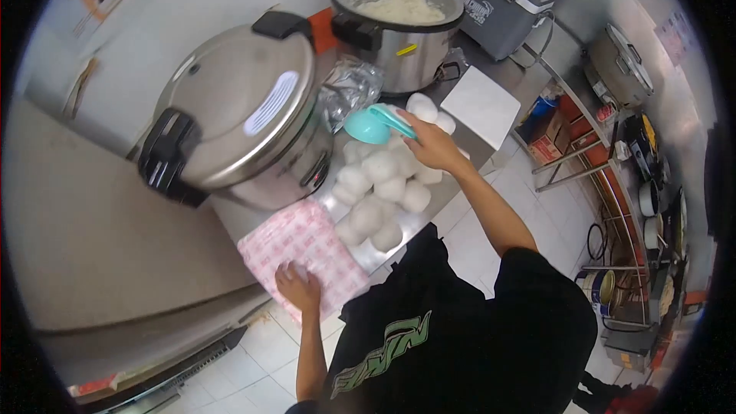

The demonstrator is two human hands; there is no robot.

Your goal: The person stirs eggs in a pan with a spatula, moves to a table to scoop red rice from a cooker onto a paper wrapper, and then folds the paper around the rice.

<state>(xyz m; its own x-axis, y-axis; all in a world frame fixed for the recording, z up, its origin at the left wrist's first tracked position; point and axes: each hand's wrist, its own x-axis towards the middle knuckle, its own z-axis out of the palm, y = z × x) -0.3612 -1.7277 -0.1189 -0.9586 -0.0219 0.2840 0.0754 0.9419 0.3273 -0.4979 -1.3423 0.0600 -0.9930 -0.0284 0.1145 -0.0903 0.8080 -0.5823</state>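
My right hand (431,144) is closed round the handle of a turquoise scoop (368,127), whose bowl hangs over the back left of a pile of wrapped white rice balls (383,176). More white balls (425,109) lie just behind this hand. On a stack of pink and white patterned paper or cloth (307,253) at the table's front left rests my left hand (297,287), its fingers spread and slightly bent. A crumpled clear plastic bag (351,88) sits behind the scoop.
A large lidded cooker (238,107) stands at the left. Behind the pile is an open cooker (399,11) holding white rice. A white board (481,106) lies to its right, near a grey cooler box (498,4). Shelves with pots line the right side.
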